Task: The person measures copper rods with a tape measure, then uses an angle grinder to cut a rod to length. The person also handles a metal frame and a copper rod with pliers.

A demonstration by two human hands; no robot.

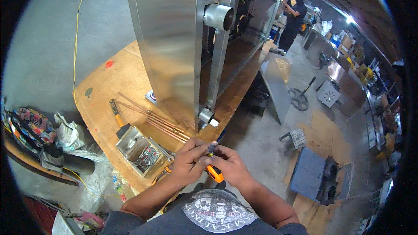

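Head view: two hands meet over an orange tool at the desk's near edge

At the far left, a patterned bag point(32, 124) sits beside a white sack point(69, 134). A yellow cord point(77, 30) hangs down the grey wall toward the desk point(102, 85). On the desk lies a hammer point(115, 109), its orange-and-black handle pointing away from the person and its dark head just beside a box point(129, 162). The box has compartments; loose screws point(148, 159) fill the nearer one. To its right are a wrench point(170, 158) and, farther in, a bundle of copper rods point(162, 125), laid slantwise and running toward the hands. A tall steel cabinet point(170, 39) stands upright on the desk behind them.

The left hand point(188, 160) has its grip closed, thumb and fingers pinched on a small dark piece point(211, 149) with a touch of yellow. The right hand point(230, 165) closes on the same piece from the other side, so it lies between the two sets of fingertips. The orange tool point(214, 174) shows directly below that grip, close under the right thumb and partly covered; whether it joins the dark piece cannot be told.

Farther right, a flat panel point(275, 93) tilts beside the desk, with a co-worker point(294, 19) well beyond it. A spoked wheel point(299, 100) and a blue-grey slab point(308, 172) are on the floor.
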